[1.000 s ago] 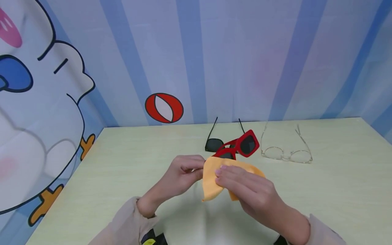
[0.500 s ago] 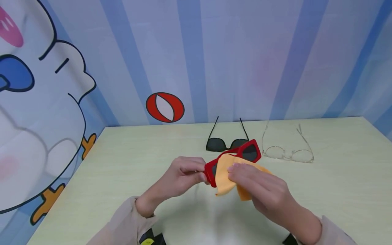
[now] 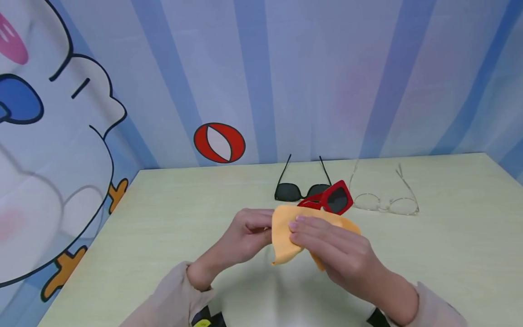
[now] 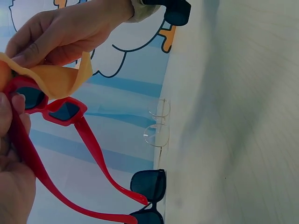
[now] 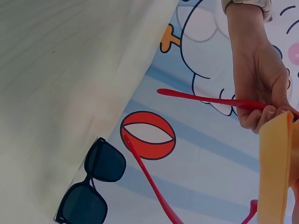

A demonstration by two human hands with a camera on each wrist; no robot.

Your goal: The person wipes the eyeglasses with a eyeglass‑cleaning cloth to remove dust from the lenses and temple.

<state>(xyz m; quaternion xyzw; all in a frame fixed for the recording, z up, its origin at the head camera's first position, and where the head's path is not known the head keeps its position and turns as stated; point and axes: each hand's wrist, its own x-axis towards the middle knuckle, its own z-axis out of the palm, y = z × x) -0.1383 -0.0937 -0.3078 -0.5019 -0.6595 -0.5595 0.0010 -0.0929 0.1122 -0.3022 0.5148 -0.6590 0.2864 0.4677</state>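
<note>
Red-framed sunglasses with dark lenses are held up above the table. My left hand grips them at one end of the frame, by the hinge, as the left wrist view shows. In my right hand a folded yellow-orange cloth is pinched, with the fingers lying over it against the front of the red sunglasses. The cloth covers the nearer lens in the head view. Both red temples stick out unfolded in the right wrist view.
Black sunglasses lie on the pale table near its back edge, temples unfolded. To their right lie thin-rimmed clear eyeglasses. A striped cartoon backdrop rises behind the table.
The cloth slid right across the red sunglasses, baring the nearer lens, then came back left over it. The red sunglasses tilted along with these strokes. My left hand kept its grip.
</note>
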